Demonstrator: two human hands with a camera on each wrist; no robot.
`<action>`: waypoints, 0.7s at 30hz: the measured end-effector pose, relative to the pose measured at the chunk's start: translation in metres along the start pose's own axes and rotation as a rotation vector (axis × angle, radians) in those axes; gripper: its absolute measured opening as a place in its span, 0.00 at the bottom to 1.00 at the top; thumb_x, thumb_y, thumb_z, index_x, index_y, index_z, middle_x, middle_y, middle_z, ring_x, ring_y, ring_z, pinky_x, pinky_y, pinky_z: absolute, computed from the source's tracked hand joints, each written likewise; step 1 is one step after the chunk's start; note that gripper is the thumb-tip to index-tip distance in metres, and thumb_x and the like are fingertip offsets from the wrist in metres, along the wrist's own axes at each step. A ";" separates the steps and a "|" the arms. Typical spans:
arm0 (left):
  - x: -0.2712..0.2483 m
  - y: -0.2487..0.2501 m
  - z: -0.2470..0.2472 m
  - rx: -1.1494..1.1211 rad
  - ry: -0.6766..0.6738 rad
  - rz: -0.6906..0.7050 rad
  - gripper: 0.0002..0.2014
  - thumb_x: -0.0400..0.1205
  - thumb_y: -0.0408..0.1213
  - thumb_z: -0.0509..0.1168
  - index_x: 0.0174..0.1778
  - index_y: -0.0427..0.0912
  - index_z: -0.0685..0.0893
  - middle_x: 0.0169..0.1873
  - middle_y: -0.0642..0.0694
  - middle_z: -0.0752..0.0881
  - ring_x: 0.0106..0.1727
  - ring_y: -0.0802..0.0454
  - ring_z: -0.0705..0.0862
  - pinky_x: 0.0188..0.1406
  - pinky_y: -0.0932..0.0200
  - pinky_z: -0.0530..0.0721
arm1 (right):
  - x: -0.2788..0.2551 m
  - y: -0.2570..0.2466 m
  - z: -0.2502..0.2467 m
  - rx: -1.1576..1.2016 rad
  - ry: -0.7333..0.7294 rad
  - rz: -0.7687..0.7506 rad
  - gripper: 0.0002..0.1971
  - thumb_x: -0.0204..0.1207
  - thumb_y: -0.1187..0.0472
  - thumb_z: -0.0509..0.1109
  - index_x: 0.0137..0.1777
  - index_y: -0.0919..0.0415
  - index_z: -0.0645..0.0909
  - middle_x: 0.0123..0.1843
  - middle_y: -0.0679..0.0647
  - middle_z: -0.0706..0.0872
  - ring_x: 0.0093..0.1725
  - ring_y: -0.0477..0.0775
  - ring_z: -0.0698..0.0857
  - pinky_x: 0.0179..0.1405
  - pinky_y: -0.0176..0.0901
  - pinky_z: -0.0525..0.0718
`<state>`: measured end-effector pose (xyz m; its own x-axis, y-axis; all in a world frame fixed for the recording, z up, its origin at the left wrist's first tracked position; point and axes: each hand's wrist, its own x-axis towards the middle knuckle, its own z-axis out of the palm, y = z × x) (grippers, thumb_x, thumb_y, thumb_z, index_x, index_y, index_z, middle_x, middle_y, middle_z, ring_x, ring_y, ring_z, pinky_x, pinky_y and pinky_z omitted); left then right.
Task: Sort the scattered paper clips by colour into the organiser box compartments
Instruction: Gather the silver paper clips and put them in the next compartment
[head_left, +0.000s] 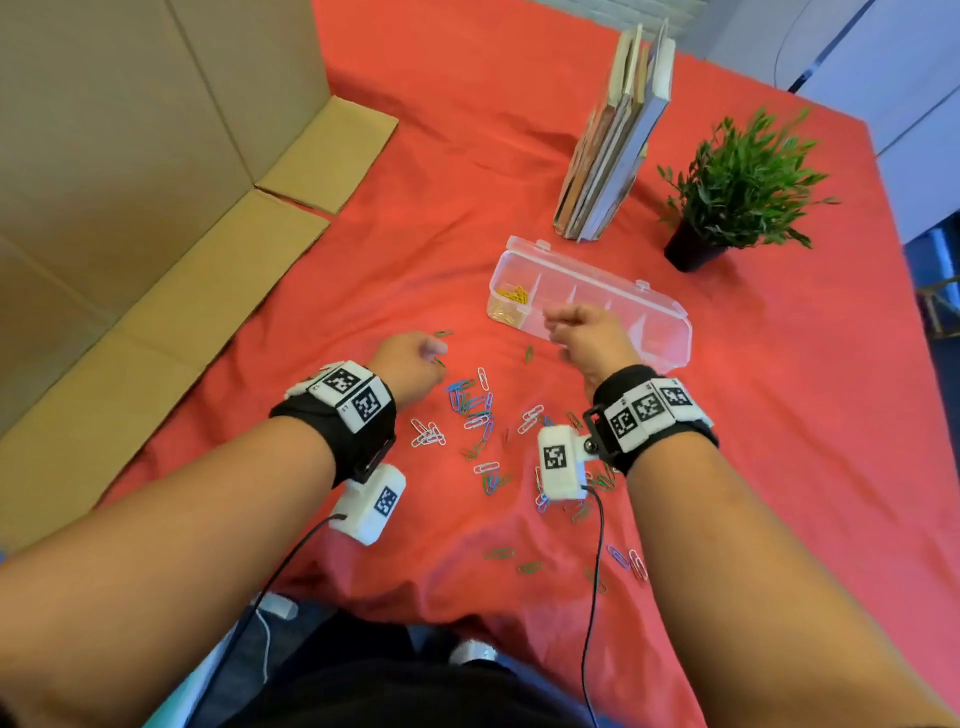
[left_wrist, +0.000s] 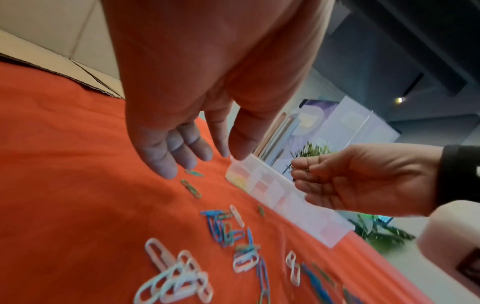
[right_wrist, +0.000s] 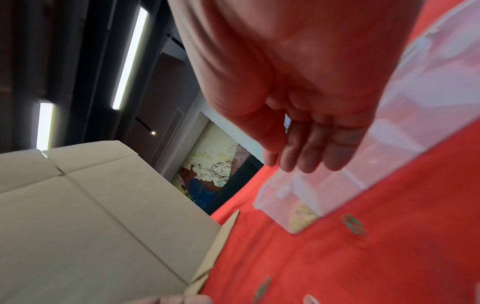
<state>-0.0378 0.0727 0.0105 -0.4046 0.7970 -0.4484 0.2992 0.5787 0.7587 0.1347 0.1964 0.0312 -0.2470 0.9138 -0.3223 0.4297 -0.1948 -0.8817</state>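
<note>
Left wrist view only, right hand (left_wrist: 363, 176) pinching green clips (left_wrist: 298, 167)

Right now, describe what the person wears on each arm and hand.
Both forearms are bare, no sleeves. The left hand and right hand are ungloved. Each wrist carries a black strap with white blocks bearing black square-pattern markers, plus a white camera box with a thin black cable.
</note>
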 end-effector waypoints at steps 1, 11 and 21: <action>-0.006 -0.004 0.005 0.058 -0.005 0.004 0.18 0.74 0.27 0.66 0.61 0.41 0.83 0.60 0.40 0.85 0.59 0.45 0.83 0.55 0.59 0.77 | -0.006 0.013 -0.004 -0.081 -0.023 0.033 0.16 0.74 0.77 0.60 0.52 0.61 0.83 0.40 0.52 0.83 0.33 0.42 0.77 0.24 0.25 0.72; -0.044 -0.033 0.055 0.404 -0.019 0.138 0.18 0.70 0.38 0.74 0.56 0.46 0.86 0.52 0.40 0.86 0.58 0.43 0.81 0.59 0.56 0.76 | -0.057 0.112 -0.050 -0.598 -0.073 0.158 0.12 0.69 0.68 0.65 0.48 0.52 0.84 0.47 0.56 0.87 0.48 0.55 0.84 0.58 0.47 0.83; -0.065 -0.031 0.105 0.598 -0.062 0.200 0.28 0.63 0.47 0.77 0.60 0.62 0.79 0.60 0.47 0.70 0.63 0.43 0.72 0.62 0.49 0.74 | -0.100 0.133 -0.022 -0.787 -0.187 -0.110 0.10 0.68 0.66 0.70 0.49 0.59 0.82 0.57 0.63 0.78 0.57 0.64 0.80 0.61 0.49 0.79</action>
<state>0.0697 0.0205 -0.0336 -0.2453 0.8979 -0.3655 0.8023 0.3996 0.4433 0.2362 0.0868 -0.0460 -0.4346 0.8250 -0.3613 0.8614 0.2638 -0.4340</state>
